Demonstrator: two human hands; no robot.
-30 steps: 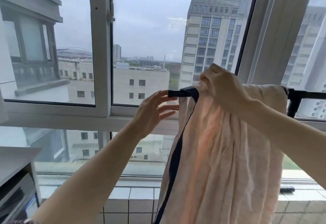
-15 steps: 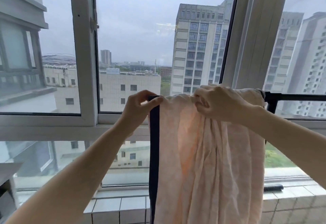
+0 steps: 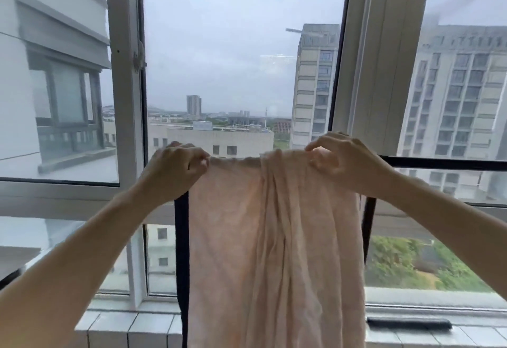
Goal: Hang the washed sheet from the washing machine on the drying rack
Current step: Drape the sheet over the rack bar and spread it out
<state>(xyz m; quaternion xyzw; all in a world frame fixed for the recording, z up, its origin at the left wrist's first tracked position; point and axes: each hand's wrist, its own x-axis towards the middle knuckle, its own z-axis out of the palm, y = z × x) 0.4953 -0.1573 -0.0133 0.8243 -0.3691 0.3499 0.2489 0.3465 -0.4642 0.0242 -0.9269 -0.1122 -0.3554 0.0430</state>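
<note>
Item: pale pink sheet (image 3: pixel 274 238), draped over the black drying rack (image 3: pixel 444 161) bar before the window (image 3: pixel 123 101), hanging in folds toward the tiled sill (image 3: pixel 131 325). My left hand (image 3: pixel 178 166) pinched its top edge at the left end; my right hand (image 3: pixel 343 158) gripped bunched cloth at the right.

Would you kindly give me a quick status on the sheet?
Both hands, left and right, pinch the sheet's top edge. Pink sheet draped over the black rack bar, bunched on the right. Nothing in the way.
</note>
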